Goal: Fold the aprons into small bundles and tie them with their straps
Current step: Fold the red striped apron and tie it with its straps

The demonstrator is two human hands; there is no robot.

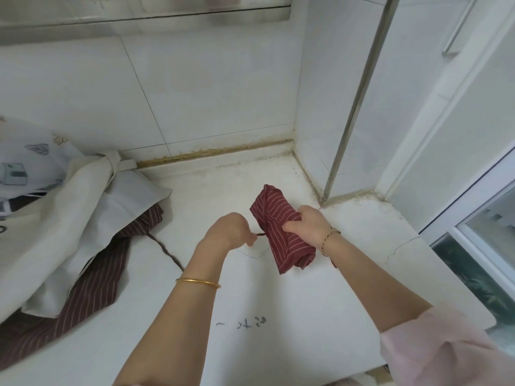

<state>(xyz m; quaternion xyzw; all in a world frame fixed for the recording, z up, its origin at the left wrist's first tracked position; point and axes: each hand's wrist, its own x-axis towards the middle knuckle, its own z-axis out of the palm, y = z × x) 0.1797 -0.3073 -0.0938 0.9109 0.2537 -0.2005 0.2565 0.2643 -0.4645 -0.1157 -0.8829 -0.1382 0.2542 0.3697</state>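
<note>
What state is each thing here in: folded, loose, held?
Red white-striped cloth apron: rolled into a bundle, gripped by right hand.
Its thin strap: taut, pinched by left hand.
Cream cloth apron: unfolded, heaped on counter.
Brown striped cloth apron: unfolded, partly under the cream one.

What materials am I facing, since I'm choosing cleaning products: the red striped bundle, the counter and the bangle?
Red striped bundle: woven cloth, likely cotton, matte; soft creases, thin white stripes.
Counter: hard white stone or composite, dull sheen, hairline crack.
Bangle: glossy yellow metal, perhaps gold.
</note>
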